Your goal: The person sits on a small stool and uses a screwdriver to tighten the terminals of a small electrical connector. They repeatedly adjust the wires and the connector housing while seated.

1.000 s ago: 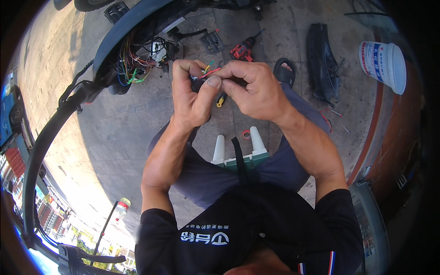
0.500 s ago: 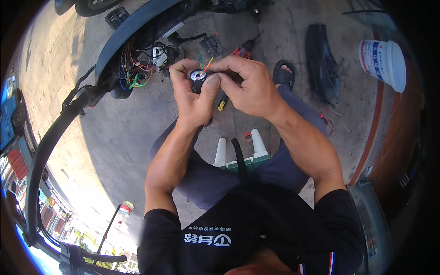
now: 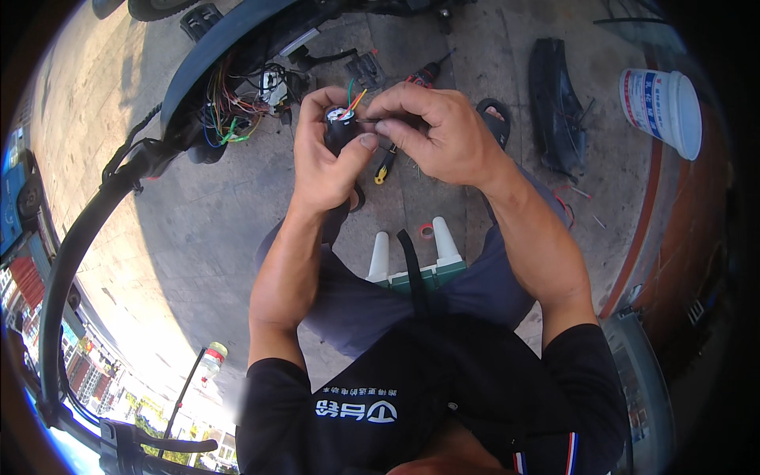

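In my left hand (image 3: 326,162) is a small black cylinder-shaped part (image 3: 340,133) with a pale round end. Green, red and yellow wires (image 3: 355,103) stick up from that end. The fingers curl behind the part, and the thumb lies along its right side. Beside it, my right hand (image 3: 443,134) pinches thumb against forefinger on a thin dark piece (image 3: 366,120) that reaches the side of the part. Its kind is too small to make out. Below the hands, a yellow-and-black handled tool (image 3: 383,170) lies on the ground.
A vehicle's curved frame (image 3: 75,245) arches along the left, with loose wiring (image 3: 229,111) exposed. Ahead lie a red-and-black power drill (image 3: 425,75) and a black curved panel (image 3: 554,111). A white bucket (image 3: 661,111) stands far right. A green-and-white stool (image 3: 427,275) and red tape roll (image 3: 427,230) are near my legs.
The part in my left hand has turned so that its black side shows. My right hand has drawn slightly right, and the thin piece at its fingertips now shows.
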Demonstrator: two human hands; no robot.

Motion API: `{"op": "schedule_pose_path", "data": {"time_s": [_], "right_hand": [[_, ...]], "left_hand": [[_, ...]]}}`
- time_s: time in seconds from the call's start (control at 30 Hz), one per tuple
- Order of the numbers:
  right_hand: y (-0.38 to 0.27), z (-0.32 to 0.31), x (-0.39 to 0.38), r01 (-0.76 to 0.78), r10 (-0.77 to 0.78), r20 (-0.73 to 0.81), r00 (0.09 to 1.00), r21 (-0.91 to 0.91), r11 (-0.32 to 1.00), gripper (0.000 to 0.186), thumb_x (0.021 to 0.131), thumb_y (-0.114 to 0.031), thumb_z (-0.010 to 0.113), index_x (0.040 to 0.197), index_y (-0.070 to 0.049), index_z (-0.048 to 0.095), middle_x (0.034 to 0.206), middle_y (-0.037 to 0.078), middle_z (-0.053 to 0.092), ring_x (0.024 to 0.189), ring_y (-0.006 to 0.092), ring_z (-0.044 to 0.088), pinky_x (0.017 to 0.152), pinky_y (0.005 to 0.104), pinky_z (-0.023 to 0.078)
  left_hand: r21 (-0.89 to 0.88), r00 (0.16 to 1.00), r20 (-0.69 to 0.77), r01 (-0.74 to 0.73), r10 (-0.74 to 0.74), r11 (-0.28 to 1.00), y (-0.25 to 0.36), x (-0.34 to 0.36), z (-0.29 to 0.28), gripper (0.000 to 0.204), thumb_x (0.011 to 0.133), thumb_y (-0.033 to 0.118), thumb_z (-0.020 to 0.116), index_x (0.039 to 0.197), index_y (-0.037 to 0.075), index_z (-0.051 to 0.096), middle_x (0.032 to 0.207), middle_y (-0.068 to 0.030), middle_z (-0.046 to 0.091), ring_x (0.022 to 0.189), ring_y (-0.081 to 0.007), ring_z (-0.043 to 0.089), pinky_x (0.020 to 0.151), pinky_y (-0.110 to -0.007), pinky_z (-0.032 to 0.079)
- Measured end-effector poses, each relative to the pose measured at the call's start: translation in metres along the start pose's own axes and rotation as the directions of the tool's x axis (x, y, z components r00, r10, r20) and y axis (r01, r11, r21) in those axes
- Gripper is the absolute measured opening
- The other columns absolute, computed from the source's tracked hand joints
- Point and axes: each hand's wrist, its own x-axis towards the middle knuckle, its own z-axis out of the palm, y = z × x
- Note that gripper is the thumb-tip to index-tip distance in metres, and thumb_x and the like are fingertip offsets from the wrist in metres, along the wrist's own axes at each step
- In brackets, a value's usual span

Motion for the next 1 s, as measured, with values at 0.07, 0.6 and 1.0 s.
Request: {"op": "schedule_pose_path", "data": {"time_s": [0.07, 0.6, 1.0], "right_hand": [[0.002, -0.006, 0.002, 0.051, -0.049, 0.016, 0.999, -0.097, 0.994, 0.017, 0.086, -0.004, 0.069, 0.102, -0.006, 0.07, 0.09, 0.009, 0.072, 0.08, 0.0267, 0.071, 0.07, 0.0336, 0.054], [0.004, -0.006, 0.001, 0.066, -0.081, -0.019, 0.997, -0.413, 0.909, 0.016, 0.082, -0.007, 0.07, 0.098, -0.01, 0.072, 0.085, 0.005, 0.07, 0.076, 0.0243, 0.068, 0.075, 0.0357, 0.049], [-0.004, -0.008, 0.001, -0.065, 0.062, -0.027, 0.998, -0.117, 0.991, 0.016, 0.085, -0.007, 0.074, 0.1, -0.005, 0.068, 0.065, -0.001, 0.057, 0.055, 0.0037, 0.05, 0.049, 0.0237, 0.038]], "left_hand": [[0.009, 0.999, 0.022, 0.035, -0.035, 0.999, 0.001, 0.002, -0.003, 0.049, 0.087, 0.013, 0.074, 0.124, -0.002, 0.047, 0.107, -0.008, 0.061, 0.099, -0.0128, 0.06, 0.089, -0.028, 0.049], [0.097, 0.998, 0.05, 0.031, -0.036, 0.995, -0.006, 0.004, -0.008, 0.049, 0.091, 0.013, 0.073, 0.134, -0.001, 0.054, 0.118, -0.0075, 0.063, 0.106, -0.0123, 0.058, 0.094, -0.027, 0.046], [0.142, 0.999, 0.034, -0.031, 0.027, 0.989, -0.007, 0.007, -0.01, 0.048, 0.088, 0.007, 0.074, 0.131, -0.002, 0.056, 0.119, -0.0088, 0.065, 0.106, -0.0128, 0.06, 0.094, -0.028, 0.048]]}}
